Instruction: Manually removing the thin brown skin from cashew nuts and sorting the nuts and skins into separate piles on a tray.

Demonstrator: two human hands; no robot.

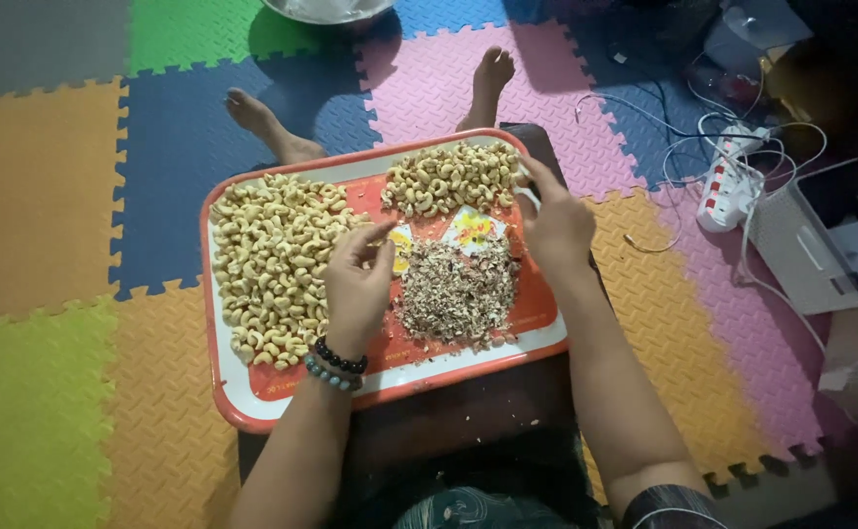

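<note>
A red and white tray [252,407] rests on my lap. It carries a large heap of cashew nuts [267,260] on the left, a smaller heap of cashews [448,176] at the far side, and a pile of brownish skins [456,291] in the middle. My left hand [357,284], with bead bracelets at the wrist, hovers between the large heap and the skins, thumb and forefinger pinched together; a nut between them cannot be made out. My right hand [551,220] sits at the tray's right rim by the smaller heap, pinching a small pale object.
Coloured foam mat tiles [66,235] cover the floor. My bare feet [267,122] stretch out beyond the tray. A metal bowl [326,10] stands at the far edge. A white power strip [728,186] with tangled cables and a white box [821,240] lie to the right.
</note>
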